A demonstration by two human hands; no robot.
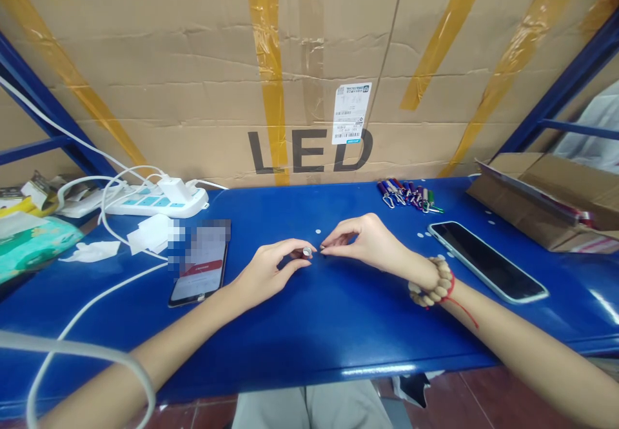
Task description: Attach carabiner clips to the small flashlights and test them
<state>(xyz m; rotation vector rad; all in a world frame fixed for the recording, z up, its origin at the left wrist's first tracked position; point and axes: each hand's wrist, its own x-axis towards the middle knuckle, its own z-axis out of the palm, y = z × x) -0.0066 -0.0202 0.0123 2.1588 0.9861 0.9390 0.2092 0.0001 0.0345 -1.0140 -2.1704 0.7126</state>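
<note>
My left hand (pixel 271 268) rests on the blue table (pixel 309 326), its thumb and fingers pinched on a small silver cylindrical part (pixel 306 251). My right hand (pixel 360 240) faces it a few centimetres to the right, fingertips pinched together on something tiny that I cannot make out. A beaded bracelet with a red cord (pixel 432 284) sits on my right wrist. Small white discs (pixel 318 231) lie scattered on the table just behind and to the right of my hands.
A phone with a lit screen (pixel 200 264) lies left of my hands, a dark phone (pixel 486 260) to the right. Coloured keychain pieces (pixel 409 195) lie at the back. A power strip with chargers (pixel 155 200) and white cables is back left, a cardboard box (pixel 541 197) right.
</note>
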